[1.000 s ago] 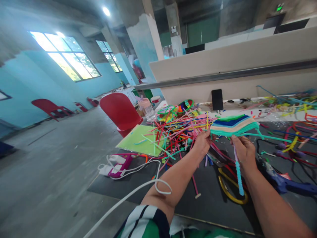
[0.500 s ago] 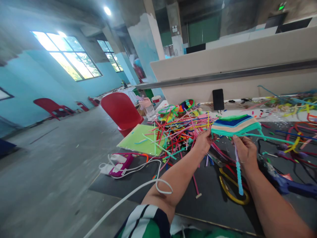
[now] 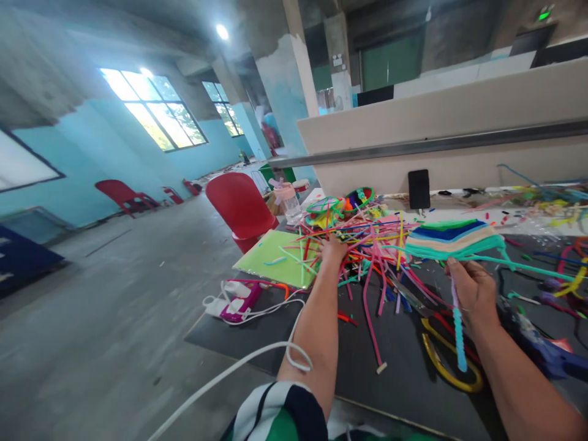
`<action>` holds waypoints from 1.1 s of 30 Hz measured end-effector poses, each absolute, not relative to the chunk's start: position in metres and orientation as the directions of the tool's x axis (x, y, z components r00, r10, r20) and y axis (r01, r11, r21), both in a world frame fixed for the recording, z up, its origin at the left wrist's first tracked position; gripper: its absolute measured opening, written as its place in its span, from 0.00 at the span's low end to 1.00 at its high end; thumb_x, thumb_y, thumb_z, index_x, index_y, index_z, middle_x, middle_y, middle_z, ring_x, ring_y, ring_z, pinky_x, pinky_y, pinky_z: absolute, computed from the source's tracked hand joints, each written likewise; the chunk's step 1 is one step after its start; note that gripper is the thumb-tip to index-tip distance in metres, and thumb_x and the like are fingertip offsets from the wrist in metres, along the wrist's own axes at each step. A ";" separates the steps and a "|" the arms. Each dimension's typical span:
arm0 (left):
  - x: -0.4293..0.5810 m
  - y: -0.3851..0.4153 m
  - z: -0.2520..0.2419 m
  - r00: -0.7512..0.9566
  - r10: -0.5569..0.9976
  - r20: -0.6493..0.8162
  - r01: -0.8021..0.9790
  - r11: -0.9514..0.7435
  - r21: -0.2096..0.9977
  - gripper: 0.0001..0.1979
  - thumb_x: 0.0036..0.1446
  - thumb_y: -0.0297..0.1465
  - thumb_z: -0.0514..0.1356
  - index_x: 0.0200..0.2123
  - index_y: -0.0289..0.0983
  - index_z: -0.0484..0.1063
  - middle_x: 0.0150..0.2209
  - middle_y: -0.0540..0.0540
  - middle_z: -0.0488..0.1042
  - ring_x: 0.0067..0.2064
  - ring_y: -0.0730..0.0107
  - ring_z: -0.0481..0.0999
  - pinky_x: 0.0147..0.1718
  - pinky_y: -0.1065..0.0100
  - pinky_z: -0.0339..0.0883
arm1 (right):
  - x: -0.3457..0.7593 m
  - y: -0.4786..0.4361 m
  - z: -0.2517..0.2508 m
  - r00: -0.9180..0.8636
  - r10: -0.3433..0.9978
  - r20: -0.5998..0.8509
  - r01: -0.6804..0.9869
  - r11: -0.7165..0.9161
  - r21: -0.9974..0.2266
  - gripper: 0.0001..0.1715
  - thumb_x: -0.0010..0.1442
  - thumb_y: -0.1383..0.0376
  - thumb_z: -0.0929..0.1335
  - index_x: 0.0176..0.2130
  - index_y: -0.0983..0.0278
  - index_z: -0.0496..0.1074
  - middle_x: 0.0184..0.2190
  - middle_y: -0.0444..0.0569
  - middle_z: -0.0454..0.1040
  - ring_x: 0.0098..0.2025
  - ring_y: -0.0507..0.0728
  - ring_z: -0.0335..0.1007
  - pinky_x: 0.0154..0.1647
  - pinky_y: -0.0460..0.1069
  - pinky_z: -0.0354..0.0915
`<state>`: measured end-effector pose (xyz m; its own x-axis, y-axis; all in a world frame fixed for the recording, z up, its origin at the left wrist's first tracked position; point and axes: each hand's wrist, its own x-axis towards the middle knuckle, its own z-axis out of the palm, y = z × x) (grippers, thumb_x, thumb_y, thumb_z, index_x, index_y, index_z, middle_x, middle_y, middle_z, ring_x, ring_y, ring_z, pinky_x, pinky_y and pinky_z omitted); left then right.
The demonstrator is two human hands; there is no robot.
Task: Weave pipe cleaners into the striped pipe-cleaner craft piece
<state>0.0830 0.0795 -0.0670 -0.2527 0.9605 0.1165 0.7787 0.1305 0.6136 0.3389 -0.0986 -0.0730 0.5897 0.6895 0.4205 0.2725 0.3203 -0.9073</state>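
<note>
My right hand point(image 3: 475, 288) is closed on the lower edge of a striped pipe-cleaner piece point(image 3: 454, 239), banded in green, blue, cream and turquoise. Below the fingers hangs a twisted lavender and light-blue stem point(image 3: 459, 337). Long turquoise strands trail from the piece to the right. Over at the left, my left hand point(image 3: 334, 250) reaches into a heap of loose pipe cleaners point(image 3: 374, 236) in pink, red, yellow and other colours. Its fingers look apart, with their tips partly lost among the stems, and I make out nothing held in them.
Yellow-handled scissors point(image 3: 452, 361) lie below the right hand. A green sheet point(image 3: 271, 257), a purple power strip point(image 3: 241, 300) and a white cable point(image 3: 229, 370) are at the left. A phone point(image 3: 419, 188) leans on the divider. A glue gun point(image 3: 546, 349) lies at right.
My left hand has let go of the striped piece's left end and moved left to the heap. The right hand still holds the piece. The whole view has shifted slightly.
</note>
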 end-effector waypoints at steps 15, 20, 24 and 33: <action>0.136 0.067 -0.090 0.149 0.967 0.209 0.834 -0.236 0.498 0.32 0.56 0.26 0.52 0.64 0.45 0.50 0.60 0.36 0.59 0.56 0.49 0.63 0.54 0.51 0.52 | 0.344 -0.093 -0.086 0.605 0.655 0.452 0.350 0.291 -0.891 0.14 0.53 0.59 0.68 0.21 0.63 0.68 0.20 0.44 0.64 0.26 0.54 0.59 0.31 0.52 0.54; 0.126 0.068 -0.082 0.013 0.979 0.205 0.833 -0.125 0.539 0.28 0.59 0.33 0.52 0.62 0.42 0.53 0.58 0.35 0.62 0.55 0.47 0.64 0.52 0.50 0.55 | 0.344 -0.094 -0.082 0.609 0.656 0.446 0.341 0.291 -0.894 0.13 0.53 0.61 0.68 0.21 0.64 0.69 0.20 0.44 0.64 0.26 0.54 0.59 0.32 0.51 0.54; 0.119 0.074 -0.083 -0.089 0.965 0.247 0.815 -0.072 0.575 0.30 0.58 0.33 0.53 0.63 0.41 0.51 0.61 0.33 0.57 0.56 0.48 0.63 0.48 0.54 0.60 | 0.342 -0.096 -0.078 0.593 0.662 0.458 0.366 0.284 -0.886 0.14 0.54 0.60 0.67 0.21 0.64 0.68 0.20 0.44 0.64 0.27 0.54 0.60 0.32 0.50 0.55; 0.119 0.072 -0.073 -0.158 0.944 0.291 0.758 -0.073 0.649 0.27 0.54 0.31 0.59 0.58 0.34 0.61 0.60 0.29 0.56 0.60 0.42 0.58 0.53 0.47 0.54 | 0.342 -0.094 -0.080 0.601 0.666 0.441 0.339 0.287 -0.896 0.15 0.54 0.59 0.68 0.21 0.65 0.68 0.19 0.42 0.63 0.26 0.52 0.59 0.31 0.49 0.54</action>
